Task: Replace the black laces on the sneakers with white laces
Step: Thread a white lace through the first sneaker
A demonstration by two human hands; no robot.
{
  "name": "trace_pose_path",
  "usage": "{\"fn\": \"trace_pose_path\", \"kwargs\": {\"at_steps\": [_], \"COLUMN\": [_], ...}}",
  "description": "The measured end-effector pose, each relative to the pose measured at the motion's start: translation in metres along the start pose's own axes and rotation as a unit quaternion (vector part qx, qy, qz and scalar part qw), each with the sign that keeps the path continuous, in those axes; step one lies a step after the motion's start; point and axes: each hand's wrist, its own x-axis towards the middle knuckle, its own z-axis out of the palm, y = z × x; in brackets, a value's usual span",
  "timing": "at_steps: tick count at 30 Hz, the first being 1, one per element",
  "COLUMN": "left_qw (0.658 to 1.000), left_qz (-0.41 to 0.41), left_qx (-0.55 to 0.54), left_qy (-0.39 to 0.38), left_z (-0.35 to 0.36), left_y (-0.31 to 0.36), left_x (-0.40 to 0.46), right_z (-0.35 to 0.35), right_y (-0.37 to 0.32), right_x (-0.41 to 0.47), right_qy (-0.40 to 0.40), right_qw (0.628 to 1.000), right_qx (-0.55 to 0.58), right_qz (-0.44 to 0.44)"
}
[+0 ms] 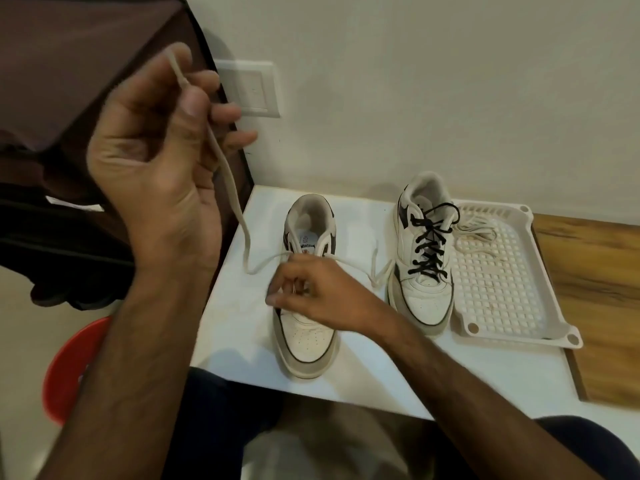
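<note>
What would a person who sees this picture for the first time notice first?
The raised left hand dominates the upper left, pulling one end of a white lace high above the table. Below it, the right hand rests on the near sneaker, where that lace is threaded. Further right stands the other sneaker, with its black laces in, beside a white perforated tray.

Two sneakers stand side by side on the desk (363, 368), toes toward the viewer. The left sneaker (306, 306) lies under the right hand (311, 296); the right sneaker (420, 254) touches a tray (502, 289) to its right. A lace bundle (474, 230) lies in the tray. The left hand (162, 143) is raised left of the desk, holding a lace (228, 181) running to the left sneaker.
</note>
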Motion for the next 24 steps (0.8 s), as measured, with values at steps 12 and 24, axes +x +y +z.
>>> {"fn": "trace_pose_path", "kwargs": {"at_steps": [12, 24], "left_qw": [0.981, 0.894], "left_qz": [-0.16, -0.159], "left_qx": [0.103, 0.381], "left_qy": [-0.024, -0.174], "left_z": [-0.017, -0.053], "left_y": [-0.054, -0.123], "left_x": [-0.036, -0.066], "right_z": [-0.003, -0.029], "right_y": [-0.005, 0.028], "right_x": [-0.002, 0.001], "right_qy": [-0.071, 0.263], "right_qw": [0.968, 0.941], "right_qx": [0.223, 0.004], "right_qz": [0.086, 0.213]}}
